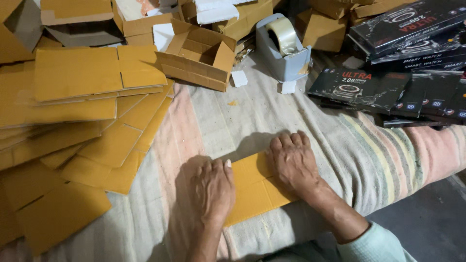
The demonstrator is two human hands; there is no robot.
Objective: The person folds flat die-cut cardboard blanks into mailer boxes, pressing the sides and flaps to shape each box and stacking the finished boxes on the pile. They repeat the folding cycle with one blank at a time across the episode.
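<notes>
my left hand point(212, 189) and right hand point(293, 162) lie open, palms pressing the flat cardboard sheet point(255, 187) lying between and under them.

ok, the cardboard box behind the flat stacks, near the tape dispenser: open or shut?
Open. The cardboard box has its top flaps spread outward, showing a bare interior; nothing visible inside.

Both hands lie palm-down, side by side: left hand point(212, 188) flat, right hand point(292, 160) flat, fingers point(290, 141) extended forward.

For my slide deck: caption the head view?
Both hands press a flat cardboard piece on a striped cloth.
</notes>
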